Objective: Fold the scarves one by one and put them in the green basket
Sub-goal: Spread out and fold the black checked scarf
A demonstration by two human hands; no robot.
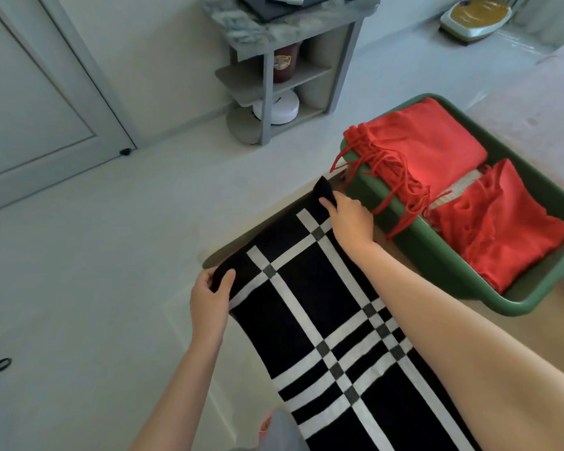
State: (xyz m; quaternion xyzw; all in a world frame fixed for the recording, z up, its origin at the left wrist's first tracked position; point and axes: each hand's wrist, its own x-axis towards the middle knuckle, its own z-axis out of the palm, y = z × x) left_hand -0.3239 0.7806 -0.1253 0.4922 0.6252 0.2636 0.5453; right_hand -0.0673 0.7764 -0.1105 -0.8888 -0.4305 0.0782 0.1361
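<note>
Both hands pinch the far corners of the plaid scarf [323,320] beside the basket [437,255]: left hand [210,299], right hand [350,219]. Two red scarves [437,148] lie inside.

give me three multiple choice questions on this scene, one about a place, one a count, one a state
1. Where does the green basket sit relative to the black and white scarf?
A) to its right
B) to its left
C) underneath it

2. How many red scarves lie in the green basket?
A) one
B) two
C) four

3. What are the hands doing?
A) both hang idle
B) each pinches a far corner of the black and white scarf
C) both grip the basket rim

Answers:
1 A: the basket stands on the person's right, beside the spread scarf.
2 B: one folded red scarf lies at the far end and a second lies nearer.
3 B: the left hand and the right hand each hold a corner of the scarf's far edge.
</note>
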